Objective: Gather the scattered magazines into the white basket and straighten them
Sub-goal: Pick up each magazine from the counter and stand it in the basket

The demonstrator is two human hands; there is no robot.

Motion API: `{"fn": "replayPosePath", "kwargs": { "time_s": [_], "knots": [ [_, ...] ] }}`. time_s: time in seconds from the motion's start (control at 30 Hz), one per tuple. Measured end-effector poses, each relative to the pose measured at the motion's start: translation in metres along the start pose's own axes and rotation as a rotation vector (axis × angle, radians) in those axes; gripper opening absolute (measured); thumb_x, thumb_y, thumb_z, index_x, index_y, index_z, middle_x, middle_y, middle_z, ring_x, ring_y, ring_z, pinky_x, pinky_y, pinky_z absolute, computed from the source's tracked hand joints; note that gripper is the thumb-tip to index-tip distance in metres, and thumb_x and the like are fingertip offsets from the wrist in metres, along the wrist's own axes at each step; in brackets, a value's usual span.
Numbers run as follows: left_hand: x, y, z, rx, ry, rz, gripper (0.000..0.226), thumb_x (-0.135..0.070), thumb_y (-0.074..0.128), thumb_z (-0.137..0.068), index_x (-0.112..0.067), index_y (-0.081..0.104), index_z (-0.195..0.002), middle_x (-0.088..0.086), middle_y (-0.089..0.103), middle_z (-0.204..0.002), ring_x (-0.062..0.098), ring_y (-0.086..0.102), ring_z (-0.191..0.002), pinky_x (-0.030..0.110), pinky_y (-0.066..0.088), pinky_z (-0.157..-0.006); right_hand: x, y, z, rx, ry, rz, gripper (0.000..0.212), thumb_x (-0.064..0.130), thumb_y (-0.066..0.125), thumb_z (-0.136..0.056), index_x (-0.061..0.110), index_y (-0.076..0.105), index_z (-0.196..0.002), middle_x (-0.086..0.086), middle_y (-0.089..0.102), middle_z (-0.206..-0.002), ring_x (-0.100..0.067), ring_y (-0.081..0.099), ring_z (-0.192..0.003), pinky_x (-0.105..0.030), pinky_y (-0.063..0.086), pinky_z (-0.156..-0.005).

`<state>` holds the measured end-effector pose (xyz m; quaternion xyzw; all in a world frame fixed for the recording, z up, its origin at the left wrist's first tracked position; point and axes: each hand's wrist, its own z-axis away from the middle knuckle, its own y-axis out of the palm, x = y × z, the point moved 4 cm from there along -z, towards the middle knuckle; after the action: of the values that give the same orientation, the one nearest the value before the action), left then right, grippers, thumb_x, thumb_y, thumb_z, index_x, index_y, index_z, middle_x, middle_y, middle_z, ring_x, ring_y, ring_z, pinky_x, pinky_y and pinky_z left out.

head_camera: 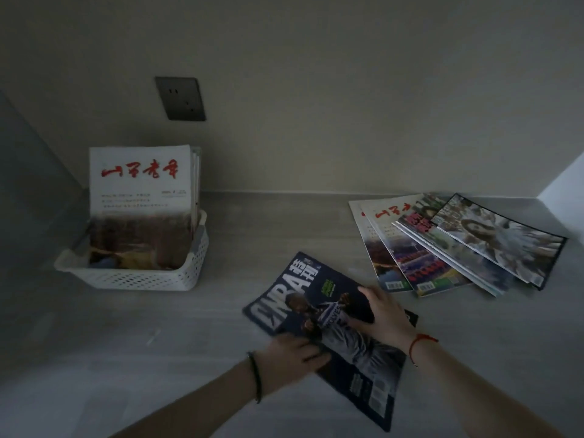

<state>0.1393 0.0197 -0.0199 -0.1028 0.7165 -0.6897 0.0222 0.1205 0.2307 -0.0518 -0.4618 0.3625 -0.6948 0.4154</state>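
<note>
A dark NBA magazine [303,289] lies tilted at the near middle of the grey surface. My left hand [287,355] grips its left edge, and my right hand [380,317] presses on its right side with the fingers around the edge. The white perforated basket [142,279] stands at the far left against the wall, with several magazines upright in it; the front one [139,184] is white with red characters. A fanned pile of several magazines [458,245] lies at the far right.
A dark wall socket [180,98] sits on the wall above the basket. A side panel [31,184] closes off the left. The surface ends at a wall behind and at a white corner [565,181] on the right.
</note>
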Motion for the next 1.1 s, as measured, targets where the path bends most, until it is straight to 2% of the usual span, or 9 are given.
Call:
{"fn": "replayPosePath", "kwargs": {
  "time_s": [0.13,0.3,0.43,0.57,0.67,0.73,0.8,0.97,1.1],
  "knots": [
    [0.044,-0.042,-0.009,-0.173,-0.12,0.114,0.036,-0.02,0.091,-0.042,-0.034,0.074,-0.071,-0.019,0.073,-0.071,-0.001,0.067,-0.066,0.015,0.055,-0.062,0.004,0.0,-0.005,-0.029,0.066,-0.216,0.077,0.049,0.064,-0.077,0.018,0.03,-0.139,-0.01,0.038,-0.141,-0.028,0.04,-0.127,-0.046,0.036,-0.105],
    [0.084,-0.121,-0.01,-0.423,0.023,0.097,0.017,-0.005,0.077,-0.064,-0.017,0.076,-0.076,-0.001,0.077,-0.078,0.016,0.073,-0.075,0.038,0.058,-0.071,0.034,0.001,-0.012,-0.061,0.181,-0.867,0.076,0.039,0.068,-0.078,0.014,0.032,-0.139,-0.012,0.041,-0.141,-0.024,0.044,-0.124,-0.036,0.041,-0.099],
    [0.105,-0.174,0.007,-0.501,0.177,0.015,0.012,-0.013,0.065,-0.076,-0.01,0.076,-0.08,0.004,0.076,-0.082,0.022,0.072,-0.081,0.044,0.058,-0.076,0.092,-0.005,-0.016,0.232,0.157,-1.452,0.044,0.045,0.054,-0.08,0.012,0.061,-0.109,-0.014,0.068,-0.1,-0.018,0.066,-0.077,-0.027,0.052,-0.06],
    [0.133,-0.209,0.038,-0.507,0.199,0.0,0.015,-0.009,0.061,-0.076,-0.002,0.074,-0.078,0.013,0.075,-0.082,0.031,0.071,-0.083,0.047,0.055,-0.08,0.147,-0.011,-0.026,0.347,0.084,-1.516,0.025,0.026,0.05,-0.087,0.006,0.062,-0.095,-0.011,0.063,-0.087,-0.022,0.062,-0.073,-0.031,0.051,-0.065],
    [0.175,-0.22,0.081,-0.56,-0.021,0.16,0.046,-0.022,0.038,-0.091,0.007,0.071,-0.076,0.022,0.072,-0.087,0.029,0.067,-0.094,0.025,0.041,-0.101,0.184,-0.029,-0.039,0.229,-0.013,-1.745,0.027,0.018,0.05,-0.083,0.006,0.062,-0.105,-0.008,0.071,-0.09,-0.02,0.068,-0.08,-0.033,0.057,-0.072],
    [0.208,-0.215,0.115,-0.71,-0.28,0.385,0.038,-0.013,0.044,-0.092,0.014,0.068,-0.081,0.011,0.071,-0.1,0.006,0.058,-0.112,0.013,0.031,-0.106,0.212,-0.05,-0.048,0.072,-0.084,-1.815,0.022,0.012,0.049,-0.089,0.008,0.062,-0.106,-0.005,0.074,-0.09,-0.018,0.07,-0.08,-0.032,0.06,-0.072],
    [0.24,-0.201,0.149,-0.886,-0.57,0.605,0.023,0.006,0.045,-0.087,0.011,0.064,-0.099,0.001,0.058,-0.122,0.01,0.049,-0.121,0.009,0.034,-0.102,0.242,-0.069,-0.059,-0.119,-0.091,-1.783,0.017,0.007,0.051,-0.09,0.011,0.063,-0.101,0.0,0.075,-0.083,-0.015,0.071,-0.075,-0.031,0.06,-0.067],
    [0.302,-0.169,0.219,-1.076,-1.093,1.135,0.057,0.002,0.047,-0.09,-0.019,0.026,-0.139,0.008,0.03,-0.147,0.022,0.043,-0.125,0.04,0.041,-0.103,0.326,-0.101,-0.086,-0.414,-0.186,-1.596,0.01,0.002,0.061,-0.084,0.009,0.062,-0.091,-0.007,0.069,-0.097,-0.018,0.066,-0.088,-0.033,0.055,-0.079],
    [0.349,-0.15,0.259,-1.062,-1.274,1.171,0.053,0.003,0.049,-0.088,-0.008,0.032,-0.137,0.017,0.04,-0.141,0.03,0.041,-0.127,0.027,0.039,-0.098,0.378,-0.103,-0.116,-0.468,-0.228,-1.453,0.019,0.006,0.066,-0.082,0.022,0.06,-0.074,0.006,0.067,-0.078,-0.01,0.065,-0.073,-0.03,0.055,-0.07]
  ]
}}
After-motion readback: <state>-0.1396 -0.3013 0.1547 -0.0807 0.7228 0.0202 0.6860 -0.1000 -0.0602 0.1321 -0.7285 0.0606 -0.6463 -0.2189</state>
